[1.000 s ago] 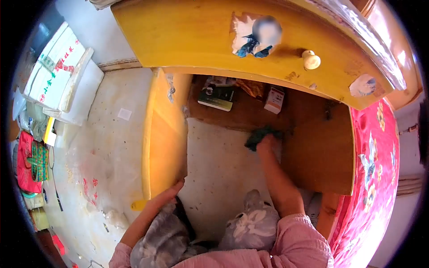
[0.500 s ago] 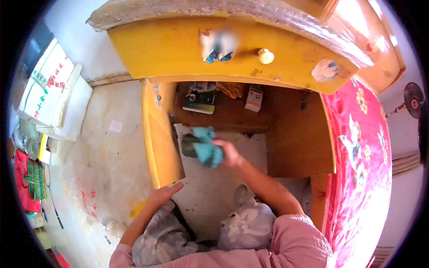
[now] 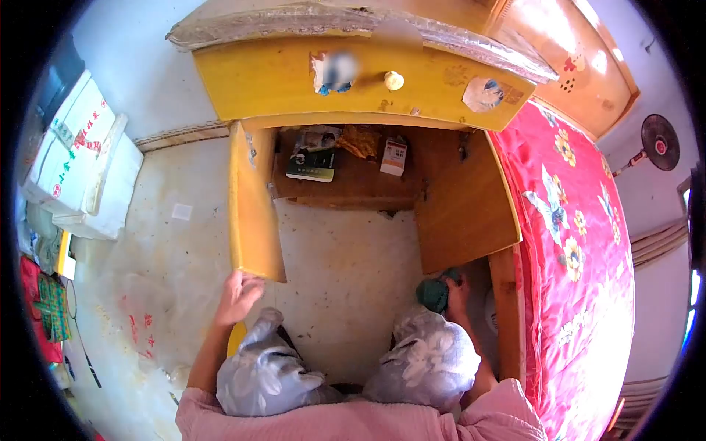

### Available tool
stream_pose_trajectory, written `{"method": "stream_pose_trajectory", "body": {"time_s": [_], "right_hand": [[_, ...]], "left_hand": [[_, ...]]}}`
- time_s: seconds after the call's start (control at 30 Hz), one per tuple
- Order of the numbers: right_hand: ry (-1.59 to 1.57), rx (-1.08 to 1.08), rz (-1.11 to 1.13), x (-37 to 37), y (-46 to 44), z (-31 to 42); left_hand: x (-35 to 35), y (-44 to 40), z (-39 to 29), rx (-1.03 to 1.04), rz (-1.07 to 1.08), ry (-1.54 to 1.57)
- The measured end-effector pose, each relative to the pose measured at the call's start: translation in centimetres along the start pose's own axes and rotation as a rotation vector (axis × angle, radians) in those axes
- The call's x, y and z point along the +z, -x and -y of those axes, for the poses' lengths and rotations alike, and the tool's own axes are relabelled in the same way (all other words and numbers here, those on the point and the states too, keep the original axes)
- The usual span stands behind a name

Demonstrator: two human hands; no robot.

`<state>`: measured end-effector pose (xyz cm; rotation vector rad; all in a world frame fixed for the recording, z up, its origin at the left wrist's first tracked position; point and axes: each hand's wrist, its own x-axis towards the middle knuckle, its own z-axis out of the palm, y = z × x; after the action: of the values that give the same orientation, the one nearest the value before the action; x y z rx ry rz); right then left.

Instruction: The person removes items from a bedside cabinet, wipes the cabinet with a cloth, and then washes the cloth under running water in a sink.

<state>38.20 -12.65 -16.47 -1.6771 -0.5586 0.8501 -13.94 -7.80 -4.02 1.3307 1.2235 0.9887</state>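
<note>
Cloth, dark green and crumpled (image 3: pixel 432 295), is bunched in the person's curled right hand (image 3: pixel 457 295), just below an open brown wooden door (image 3: pixel 471 202). Left hand (image 3: pixel 241 295) touches the yellow wooden door (image 3: pixel 254 213), can't tell if it's gripping. Pale floor (image 3: pixel 346 257) isn't speck-free yet tho.

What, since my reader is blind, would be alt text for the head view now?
A person's right hand holds a green cloth near the right door of an open yellow cabinet; the left hand is at the left door. Inside are a book and a box.
</note>
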Motion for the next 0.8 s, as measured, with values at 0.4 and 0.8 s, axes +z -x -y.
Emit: {"method": "stream_pose_trajectory", "body": {"time_s": [0.4,0.8], "right_hand": [[0.632,-0.470,0.204,5.0,1.5,8.2],[0.736,-0.450,0.295,19.4,2.0,10.4]], "left_hand": [[8.4,-8.5,-3.2,0.253,0.112,-0.444],[14.4,-21.8,-3.7,0.125,-0.076,-0.519]]}}
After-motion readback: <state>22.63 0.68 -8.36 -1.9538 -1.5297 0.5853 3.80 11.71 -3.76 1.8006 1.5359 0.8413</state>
